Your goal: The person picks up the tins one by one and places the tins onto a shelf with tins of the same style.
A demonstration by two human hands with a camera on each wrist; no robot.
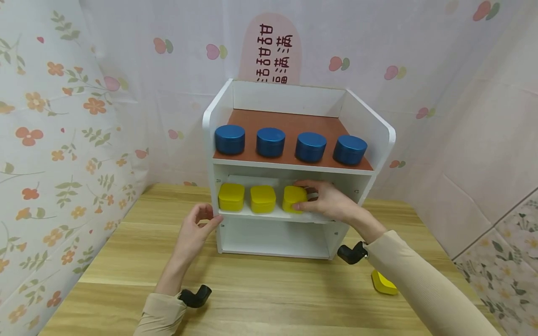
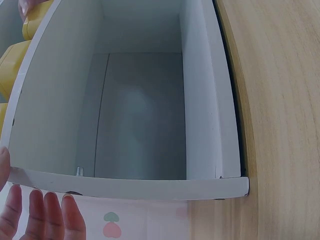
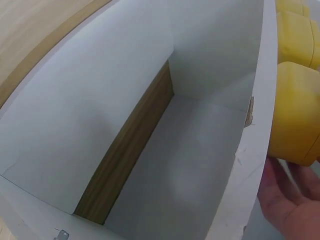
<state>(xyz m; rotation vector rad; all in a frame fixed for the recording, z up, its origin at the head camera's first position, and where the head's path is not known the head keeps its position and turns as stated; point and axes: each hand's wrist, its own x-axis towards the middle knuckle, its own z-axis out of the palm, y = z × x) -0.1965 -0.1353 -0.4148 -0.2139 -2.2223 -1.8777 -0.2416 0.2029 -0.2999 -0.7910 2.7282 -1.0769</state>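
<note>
A white shelf unit [image 1: 275, 238] stands on the wooden table. On its middle shelf, three yellow rounded-square boxes sit in a row: the left one [image 1: 231, 197], the middle one [image 1: 263, 199] and the right one [image 1: 293, 198]. My right hand [image 1: 329, 200] grips the right box from its right side, thumb at the front and fingers towards the back. In the right wrist view this box [image 3: 296, 112] stands near the shelf's edge. My left hand [image 1: 194, 232] is at the unit's left side panel, thumb at the front edge, fingers [image 2: 52, 215] extended along the outside.
Several round blue tins [image 1: 270, 142] line the brown top surface [image 1: 290, 122]. Another yellow box [image 1: 383, 283] lies on the table [image 1: 260, 294] at the right, partly behind the right sleeve. Patterned cloth [image 1: 168, 116] hangs behind and at both sides.
</note>
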